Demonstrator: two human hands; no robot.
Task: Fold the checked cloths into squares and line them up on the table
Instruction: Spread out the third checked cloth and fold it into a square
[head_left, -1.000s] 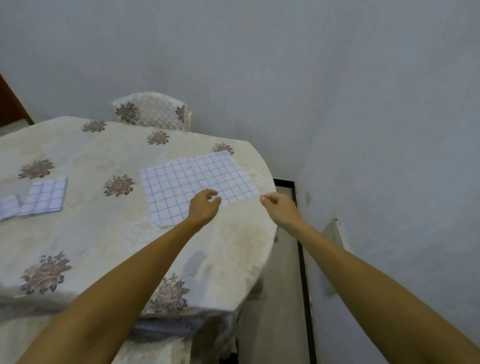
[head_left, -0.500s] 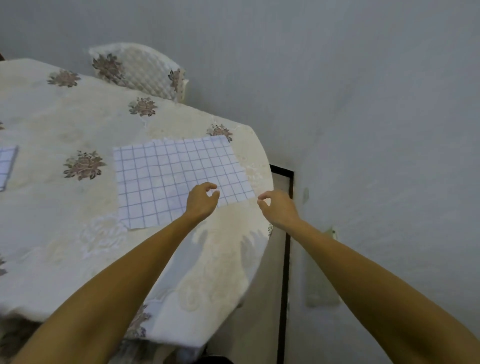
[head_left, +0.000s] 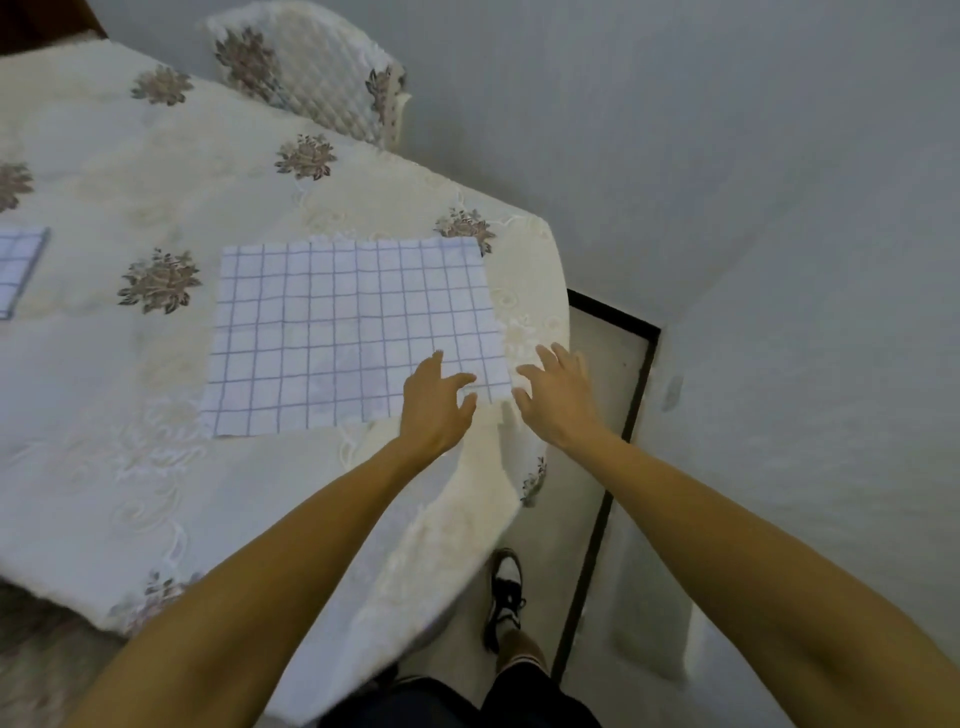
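While tabletop (head_left: 156, 467) filled left of frame, unfolded checked cloth (head_left: 343, 332) lay flat at centre. Left hand (head_left: 434, 405) and right hand (head_left: 558, 397) hovered, fingers spread, empty, at its lower-right corner. Judged step: starting first fold; next needs corner pinch. Folded cloth (head_left: 18, 270) cut off at left edge.

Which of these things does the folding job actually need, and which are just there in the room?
Part of the job:
- open checked cloth, spread flat
- folded checked cloth at the left edge
- table with its flowered cover
- left hand and right hand, both open, at the cloth's near right corner

Just there:
- covered chair
- shoe
- wall
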